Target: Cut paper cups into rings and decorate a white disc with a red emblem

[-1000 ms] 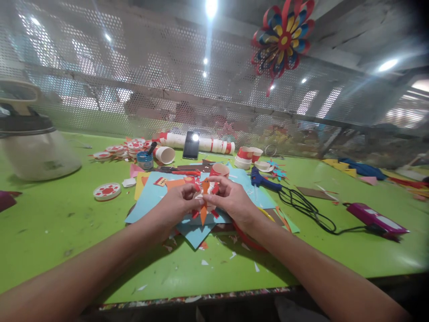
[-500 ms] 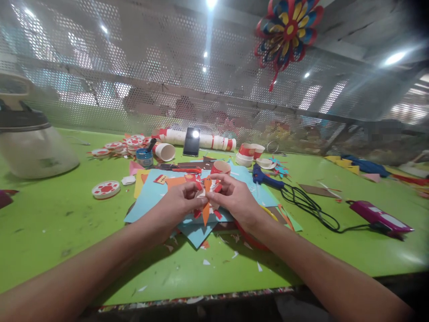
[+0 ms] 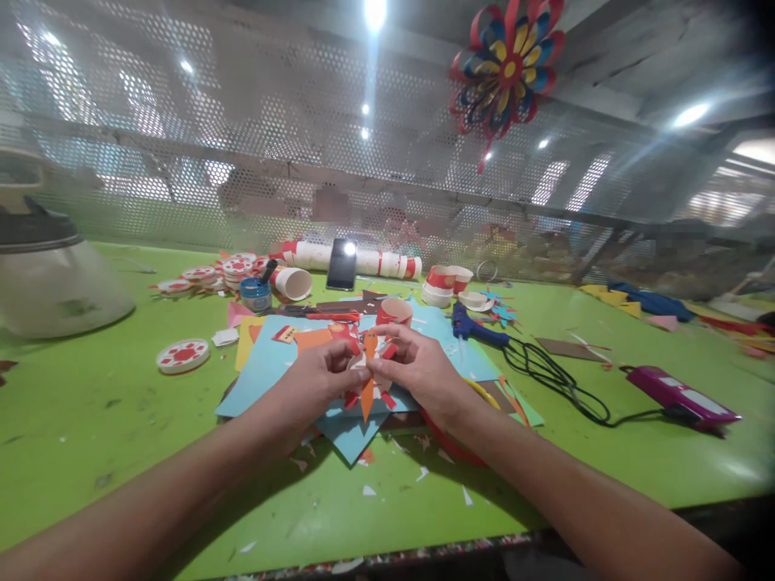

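Observation:
My left hand (image 3: 320, 375) and my right hand (image 3: 417, 367) meet over the blue paper, fingers closed on a small paper craft. An orange paper cutout (image 3: 368, 395), narrow and pointed at its lower end, lies along the middle of this craft. Behind the cutout shows a white round piece with red parts, partly hidden by my fingers. Both thumbs press near the cutout's centre. Under my hands lie light blue paper sheets (image 3: 266, 371). Just beyond my fingers stands a red paper cup piece (image 3: 395, 311).
A blue glue gun (image 3: 481, 327) with a black cable lies to the right, near a magenta box (image 3: 681, 395). A white-red disc (image 3: 182, 355), a blue jar (image 3: 255, 295) and a phone (image 3: 342, 265) stand left and behind. Paper scraps litter the green table (image 3: 157, 460).
The view has shifted slightly, so the scene sits a little lower and further left. Both hands keep their hold on the paper craft, with hardly any change in the fingers.

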Demonstrator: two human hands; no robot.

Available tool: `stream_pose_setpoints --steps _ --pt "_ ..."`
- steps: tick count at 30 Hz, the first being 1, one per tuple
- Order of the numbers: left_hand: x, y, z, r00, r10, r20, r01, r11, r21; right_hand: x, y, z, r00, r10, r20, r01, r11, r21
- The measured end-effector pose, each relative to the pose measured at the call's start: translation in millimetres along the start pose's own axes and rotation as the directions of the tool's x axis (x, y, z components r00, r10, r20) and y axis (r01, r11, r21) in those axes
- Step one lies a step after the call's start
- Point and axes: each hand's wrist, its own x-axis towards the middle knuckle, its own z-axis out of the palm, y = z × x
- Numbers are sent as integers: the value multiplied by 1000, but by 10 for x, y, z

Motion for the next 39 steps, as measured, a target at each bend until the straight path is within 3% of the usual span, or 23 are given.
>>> stream_pose_setpoints --steps 14,21,39 --pt "102 -139 -70 998 5 56 -4 1000 -5 1 -4 -15 1000 -8 -3 8 1000 25" --pt "24 -57 -53 999 31 33 -31 1000 5 -12 -24 -5 1000 -2 -12 2 999 33" --pt "-22 31 -7 1000 -29 8 30 996 -82 -4 33 -9 1000 -25 -14 25 1000 1"
